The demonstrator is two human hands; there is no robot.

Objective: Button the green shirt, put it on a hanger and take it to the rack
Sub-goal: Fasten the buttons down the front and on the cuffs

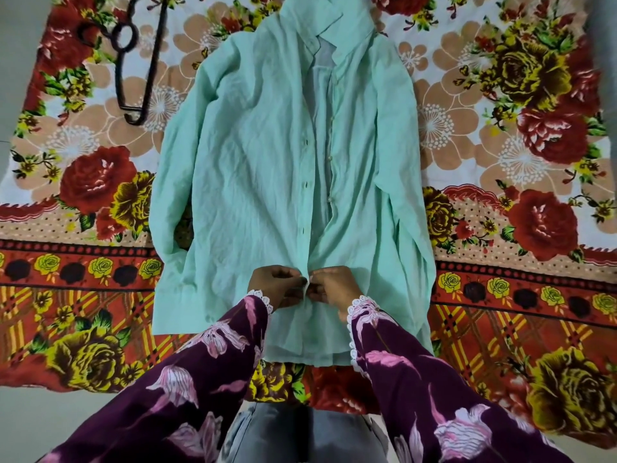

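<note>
The light green shirt (267,168) lies flat, front up, on a flowered bedspread, collar at the far end. Its front stands open above my hands, with a row of small buttons along the right edge and buttonholes along the left. My left hand (277,287) pinches the left front edge near the hem. My right hand (334,287) pinches the right front edge just opposite, and the fingertips of both meet at the placket. A dark hanger (137,61) lies on the bedspread at the far left, apart from the shirt.
The red, yellow and white flowered bedspread (500,162) covers the whole surface. Its near edge (100,389) runs in front of my legs, with pale floor on the left. A grey vertical strip (604,45) stands at the far right.
</note>
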